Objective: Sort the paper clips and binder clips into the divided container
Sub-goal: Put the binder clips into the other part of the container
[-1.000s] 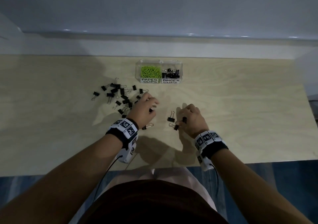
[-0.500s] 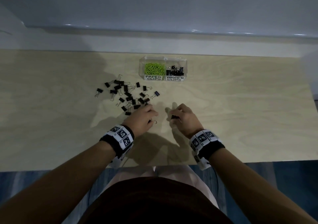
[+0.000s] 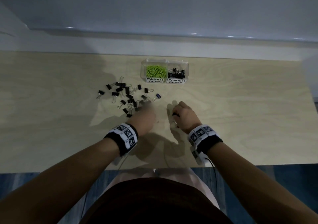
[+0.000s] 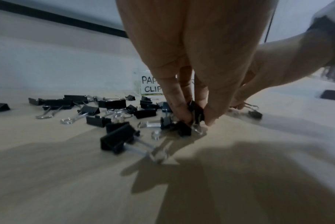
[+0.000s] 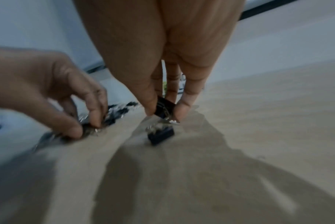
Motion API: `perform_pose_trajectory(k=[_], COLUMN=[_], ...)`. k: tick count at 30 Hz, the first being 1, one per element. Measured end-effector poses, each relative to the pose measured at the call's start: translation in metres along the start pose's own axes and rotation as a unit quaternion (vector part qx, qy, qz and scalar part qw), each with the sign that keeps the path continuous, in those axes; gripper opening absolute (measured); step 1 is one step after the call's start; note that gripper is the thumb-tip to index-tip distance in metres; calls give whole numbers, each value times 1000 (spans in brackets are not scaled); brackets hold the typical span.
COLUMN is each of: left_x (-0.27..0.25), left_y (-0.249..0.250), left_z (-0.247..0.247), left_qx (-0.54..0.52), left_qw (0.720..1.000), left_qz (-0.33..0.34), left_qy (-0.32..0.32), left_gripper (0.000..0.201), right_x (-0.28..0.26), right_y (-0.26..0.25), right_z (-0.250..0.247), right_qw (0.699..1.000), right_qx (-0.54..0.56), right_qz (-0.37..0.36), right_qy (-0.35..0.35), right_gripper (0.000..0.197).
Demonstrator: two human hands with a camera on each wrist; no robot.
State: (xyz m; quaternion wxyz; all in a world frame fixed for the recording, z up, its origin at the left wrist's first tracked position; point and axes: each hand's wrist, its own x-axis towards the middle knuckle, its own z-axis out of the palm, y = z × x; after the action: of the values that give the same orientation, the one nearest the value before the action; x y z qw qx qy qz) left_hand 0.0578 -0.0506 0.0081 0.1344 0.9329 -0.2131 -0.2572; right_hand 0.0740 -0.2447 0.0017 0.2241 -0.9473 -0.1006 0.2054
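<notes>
A clear divided container [image 3: 164,63] stands at the back of the wooden table, with green paper clips [image 3: 156,71] in its left half and black binder clips [image 3: 176,73] in its right half. Several loose black binder clips [image 3: 126,95] lie scattered left of centre. My left hand [image 3: 145,118] is at the near right edge of that scatter and pinches a black binder clip [image 4: 196,112] between thumb and fingers. My right hand [image 3: 183,116] pinches another black binder clip [image 5: 163,108], and a second clip [image 5: 161,134] sits just below its fingertips.
The table [image 3: 240,111] ends at a near edge [image 3: 172,169] by my lap. A pale wall ledge [image 3: 154,44] runs along the back. The container labels read PAPER CLIPS [image 3: 154,80] and BINDER CLIPS [image 3: 176,81].
The two clips that lay between my hands a second ago are no longer on the table. My right hand has closed on a clip, and my left hand has drawn back to the scatter's edge.
</notes>
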Motion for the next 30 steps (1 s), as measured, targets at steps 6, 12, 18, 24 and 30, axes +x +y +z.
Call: perform_pose_trajectory(k=[6,12,18,24,30], left_x=[41,96,64,-17,-41], left_y=[8,20,-2,-35,-36], left_z=[-67,-128,-100,-29,4], left_qx=[-180,-170,-219,-139,-73], left_qw=[971,966,956,983,988], left_qz=[-40,-41,-43,-90,-125], left_qy=[149,189,190,80,58], left_gripper=[13,24,25,20,47], right_x=[41,100,54,-18,-2], right_y=[-8,-14,2,15,0], right_z=[-62,-106,-74,-5,-1], right_qw=[970,978,992,995,999], right_qx=[173,84,27,-6,3], right_qz=[69,63,31,42,-8], right_qy=[155,181,117,-91,-35], right_gripper=[13,25,18,31,21])
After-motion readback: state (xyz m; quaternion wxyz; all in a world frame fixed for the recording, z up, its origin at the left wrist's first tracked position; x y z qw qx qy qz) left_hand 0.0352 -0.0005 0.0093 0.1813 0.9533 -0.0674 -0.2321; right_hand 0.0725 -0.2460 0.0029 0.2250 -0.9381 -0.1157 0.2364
